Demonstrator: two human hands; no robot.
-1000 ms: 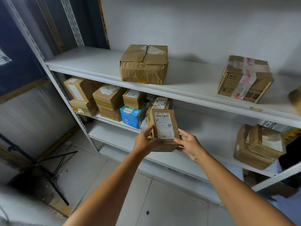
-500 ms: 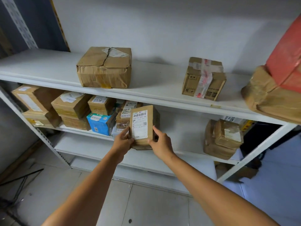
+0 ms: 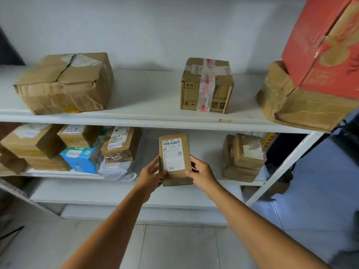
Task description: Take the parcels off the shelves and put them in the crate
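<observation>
- Gripping a small brown cardboard parcel with a white barcode label (image 3: 175, 159), the left hand (image 3: 150, 176) and right hand (image 3: 203, 174) clamp its opposite sides.
- Parcel held upright in the air — in front of the white metal middle shelf (image 3: 204, 152), between the stacked parcels there.

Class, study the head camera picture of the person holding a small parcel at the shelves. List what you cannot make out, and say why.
- Crate: nowhere in the head view.
- Label print on the held parcel: too small to read beyond the barcode.
- Red box: cut off by the top and right edges.
- Brown parcels at far left: cut by the left edge, blurred.
- Left hand and right hand: some fingers hidden behind the parcel.
</observation>
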